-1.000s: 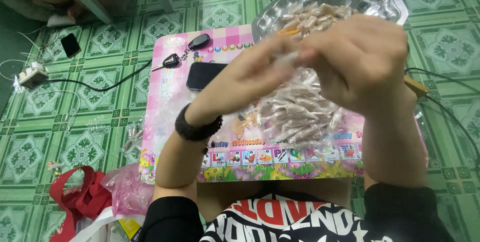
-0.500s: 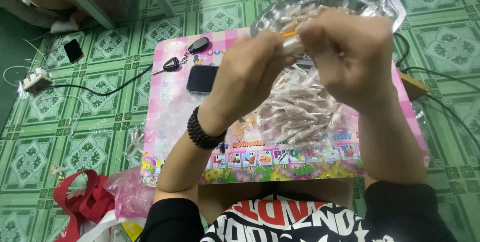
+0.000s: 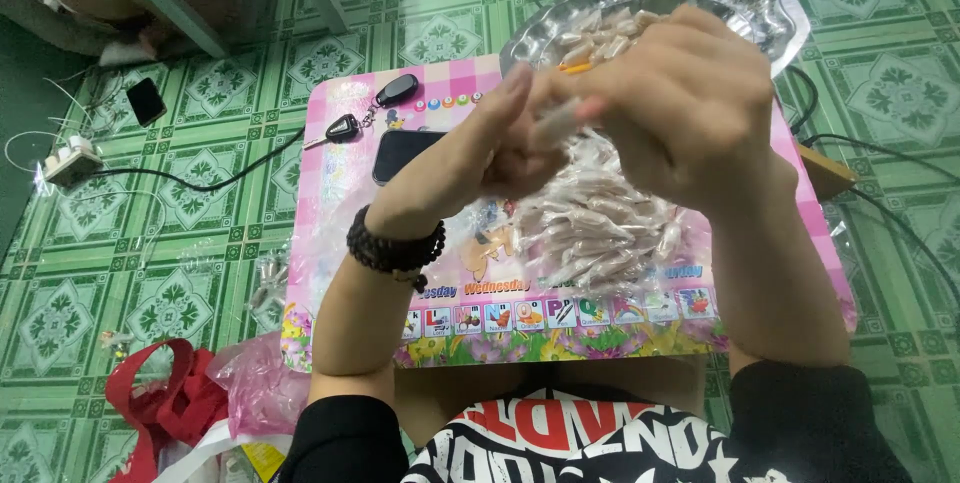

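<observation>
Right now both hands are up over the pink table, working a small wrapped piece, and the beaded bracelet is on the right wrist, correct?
Not quite: the head view shows the dark beaded bracelet on the left wrist. The left hand and right hand are indeed together over the pink table, on a small wrapped piece.

My black sleeves pushed up, dark beaded bracelet (image 3: 395, 248) on my left wrist, black red-and-white printed shirt (image 3: 590, 443)
</observation>
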